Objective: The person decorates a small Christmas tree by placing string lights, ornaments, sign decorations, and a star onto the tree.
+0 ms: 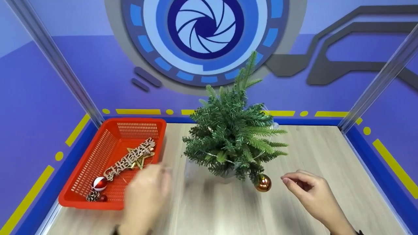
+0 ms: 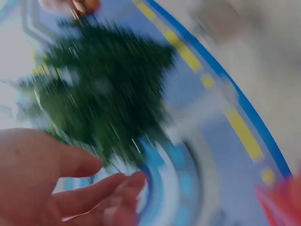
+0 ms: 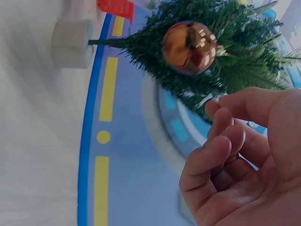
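A small artificial Christmas tree (image 1: pixel 228 130) stands on the table in the head view, its base mostly hidden by branches. A shiny copper-gold ball ornament (image 1: pixel 263 183) hangs from a low branch at its front right; the right wrist view shows this ball (image 3: pixel 189 47) up close. Just right of the ball, and apart from it, is my right hand (image 1: pixel 310 191), fingers loosely bent, with nothing visible in them. My left hand (image 1: pixel 145 192) is blurred over the front right edge of the red basket (image 1: pixel 70 199). Its thumb and fingers (image 2: pixel 77 162) are apart in the left wrist view, holding nothing visible.
Inside the basket lie a glittery lettered Christmas sign (image 1: pixel 130 158), a gold star (image 1: pixel 141 160), a red-and-white ball (image 1: pixel 99 183), a pinecone (image 1: pixel 93 196) and a small red ball (image 1: pixel 103 198). Blue patterned walls (image 1: pixel 183 98) enclose the wood-look table (image 1: pixel 202 209) at the back and sides.
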{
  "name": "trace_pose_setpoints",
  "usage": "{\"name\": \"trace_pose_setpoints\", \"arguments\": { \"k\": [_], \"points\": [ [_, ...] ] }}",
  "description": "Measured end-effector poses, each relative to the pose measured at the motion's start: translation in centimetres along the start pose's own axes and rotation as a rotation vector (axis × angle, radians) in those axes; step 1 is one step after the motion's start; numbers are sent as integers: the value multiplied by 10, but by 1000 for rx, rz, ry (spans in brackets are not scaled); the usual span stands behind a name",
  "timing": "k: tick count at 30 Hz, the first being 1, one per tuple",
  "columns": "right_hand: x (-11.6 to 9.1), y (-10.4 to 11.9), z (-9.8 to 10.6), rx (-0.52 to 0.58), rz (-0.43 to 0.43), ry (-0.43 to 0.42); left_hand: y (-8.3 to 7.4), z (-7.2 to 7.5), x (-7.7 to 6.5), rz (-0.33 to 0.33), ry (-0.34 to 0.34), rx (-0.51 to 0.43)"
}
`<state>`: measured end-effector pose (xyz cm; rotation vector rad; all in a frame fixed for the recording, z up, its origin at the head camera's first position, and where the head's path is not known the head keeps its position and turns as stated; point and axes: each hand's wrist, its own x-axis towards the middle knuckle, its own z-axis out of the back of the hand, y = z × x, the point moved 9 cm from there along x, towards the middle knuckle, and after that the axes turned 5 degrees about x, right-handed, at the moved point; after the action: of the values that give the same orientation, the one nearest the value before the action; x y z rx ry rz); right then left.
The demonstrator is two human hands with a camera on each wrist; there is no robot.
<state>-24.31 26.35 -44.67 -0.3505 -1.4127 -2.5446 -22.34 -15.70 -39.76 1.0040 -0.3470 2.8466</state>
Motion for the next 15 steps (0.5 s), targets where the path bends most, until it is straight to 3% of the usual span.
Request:
{"name": "trace_pose_setpoints", "arguments": {
  "k": [3,6,10,15],
  "points": [
    [-2,-10,1,10,-56,-7,41,-10,9,38,85,59],
    [-3,-15,2,13,-83,-6,72,-28,17,41,211,42],
    [-3,-20,2,21,-109,-5,101,-58,21,51,425,14],
    [-4,-25,-2,31,-149,17,126,-84,19,28,645,46]
  ]
}}
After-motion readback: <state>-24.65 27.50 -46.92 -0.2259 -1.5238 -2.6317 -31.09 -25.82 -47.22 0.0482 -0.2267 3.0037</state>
